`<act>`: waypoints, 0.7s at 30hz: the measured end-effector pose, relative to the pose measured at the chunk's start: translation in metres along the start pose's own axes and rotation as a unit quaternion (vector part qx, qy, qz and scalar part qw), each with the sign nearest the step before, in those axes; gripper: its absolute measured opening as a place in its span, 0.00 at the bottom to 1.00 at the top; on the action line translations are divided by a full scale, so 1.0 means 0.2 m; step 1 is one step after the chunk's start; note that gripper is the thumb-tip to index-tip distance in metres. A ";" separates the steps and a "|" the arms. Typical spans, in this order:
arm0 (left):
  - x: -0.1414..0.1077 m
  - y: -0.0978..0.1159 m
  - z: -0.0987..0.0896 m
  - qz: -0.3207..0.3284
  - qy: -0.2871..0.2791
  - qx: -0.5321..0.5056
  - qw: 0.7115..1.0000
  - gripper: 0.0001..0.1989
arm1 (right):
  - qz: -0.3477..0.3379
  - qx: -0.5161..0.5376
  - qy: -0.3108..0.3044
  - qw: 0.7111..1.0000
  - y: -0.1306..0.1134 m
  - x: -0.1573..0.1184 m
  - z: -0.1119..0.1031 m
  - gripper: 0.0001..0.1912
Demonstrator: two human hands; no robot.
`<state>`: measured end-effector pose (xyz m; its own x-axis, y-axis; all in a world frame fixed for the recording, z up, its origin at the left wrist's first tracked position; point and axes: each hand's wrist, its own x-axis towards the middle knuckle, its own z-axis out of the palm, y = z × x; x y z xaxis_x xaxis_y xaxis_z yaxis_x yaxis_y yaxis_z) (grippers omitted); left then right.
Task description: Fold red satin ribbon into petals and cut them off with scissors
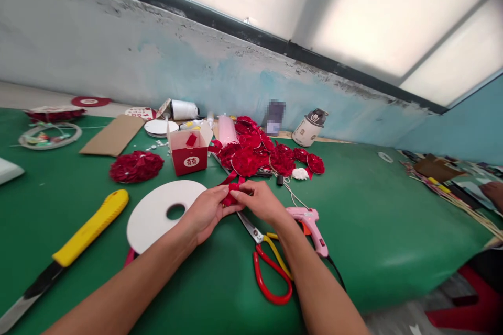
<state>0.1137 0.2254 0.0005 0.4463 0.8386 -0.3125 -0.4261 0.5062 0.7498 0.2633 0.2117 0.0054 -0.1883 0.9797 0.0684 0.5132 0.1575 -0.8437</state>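
Note:
My left hand point(210, 210) pinches a small piece of red ribbon point(230, 197), its fingers curled underneath. On the same piece, the thumb and fingers of my right hand point(261, 200) press from the right side. Its folds are partly hidden by my fingers. Under my left forearm lies a white spool disc point(151, 214) with a round hole. Scissors point(271, 267) with red and yellow handles rest just below my hands. To the right, partly behind my right forearm, is a pink glue gun point(310, 225). Red fabric flowers point(251, 154) are piled beyond my hands.
A yellow-handled knife point(90, 227) lies at left, near a separate red flower point(135, 166). Behind stand a red box point(189, 154), thread spool point(184, 110) and bottle point(309, 128). Another person's hand point(493, 193) shows at far right. The green table point(393, 230) ends at lower right.

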 end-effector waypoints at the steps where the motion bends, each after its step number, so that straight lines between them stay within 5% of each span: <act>1: 0.00 0.00 0.00 0.004 0.004 -0.002 1.000 0.07 | 0.002 -0.013 0.016 1.000 0.00 0.00 0.01 0.13; 8: -0.02 -0.02 0.02 0.019 0.007 -0.003 1.000 0.07 | 0.005 -0.049 0.080 0.996 0.01 0.01 0.04 0.10; 21: -0.05 -0.02 0.04 0.016 0.001 0.088 0.996 0.13 | -0.010 0.120 -0.016 0.993 -0.01 -0.01 -0.02 0.10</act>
<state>0.1173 0.2134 0.0061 0.4334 0.8539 -0.2881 -0.2951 0.4365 0.8499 0.2657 0.2102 0.0085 -0.2244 0.9718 0.0727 0.2965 0.1392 -0.9448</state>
